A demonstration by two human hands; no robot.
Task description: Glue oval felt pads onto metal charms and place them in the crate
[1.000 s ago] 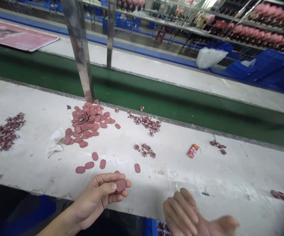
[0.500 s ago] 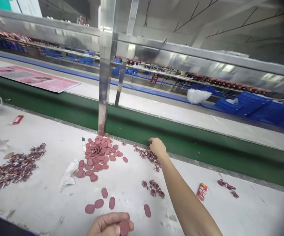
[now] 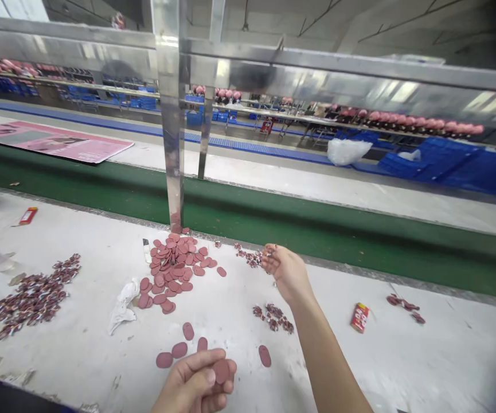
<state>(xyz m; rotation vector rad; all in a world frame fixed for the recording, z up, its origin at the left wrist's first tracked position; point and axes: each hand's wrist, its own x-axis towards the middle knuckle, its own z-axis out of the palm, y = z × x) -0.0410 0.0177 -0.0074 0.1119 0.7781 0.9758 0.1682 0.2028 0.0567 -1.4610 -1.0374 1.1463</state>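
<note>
**Left hand** [image 3: 196, 381], nearest the wearer at the lower edge of the view: grip narrow, holding one mauve oval disc [image 3: 221, 371] between thumb and fingers. Four loose oval discs [image 3: 179, 350] lie on the white desk [image 3: 381, 361] from 10 to 12 o'clock of this hand, just beyond it. A fifth oval disc [image 3: 265, 355] lies apart at 3 o'clock.

**Right hand** [image 3: 284, 269], at 1 o'clock of the left, arm reaching across the desk: fingers [image 3: 270, 258] loosely curled, grip part-closed; whether it holds anything cannot be told. A small cluster of printed pieces [image 3: 250, 258] lies just beside it at 9 o'clock, and a second cluster [image 3: 272, 317] at 6 o'clock.

**Mid-desk:** a heaped pile of mauve discs [image 3: 172, 269] lies at 11 o'clock of the left hand. A crumpled white cloth [image 3: 122, 304] touches its 8 o'clock edge, and a narrow white strip [image 3: 146, 250] lies at 10 o'clock. A wide scatter of printed pieces [image 3: 32, 298] lies well to its 9 o'clock. Toward 3 o'clock lie a red packet [image 3: 360, 317] and a third cluster [image 3: 405, 308].

**Far field:** a green belt [image 3: 273, 229], a steel post [image 3: 170, 115], a pink poster [image 3: 54, 140], a white plastic bag [image 3: 348, 151] and blue crates [image 3: 428, 160].
</note>
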